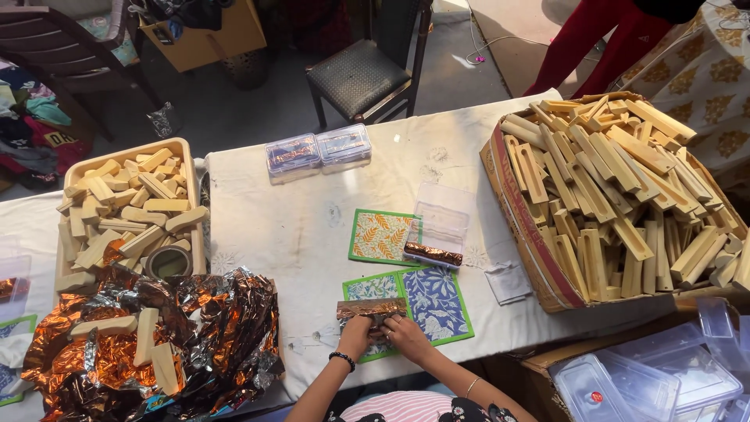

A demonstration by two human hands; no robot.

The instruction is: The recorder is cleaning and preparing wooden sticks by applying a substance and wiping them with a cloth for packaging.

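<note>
My left hand [355,334] and right hand [406,334] both pinch a foil-wrapped block [370,309] on the tabletop [297,227]; patterned cards [433,301] lie just beyond my right hand

Single view, worn on the head, angled steeply down and forward over a cloth-covered table [312,234]. Close enough to catch only forearms and both hands, left hand [355,337] and right hand [408,337], low in frame at 6 o'clock. Wide enough to take in a cardboard box [531,250] of wooden pieces at 3 o'clock, a wooden tray [183,148] at 9 o'clock, crumpled foil [219,328] at 8 o'clock, and a dark chair [367,70] on the floor at 12 o'clock. No second view for overlap.
</note>
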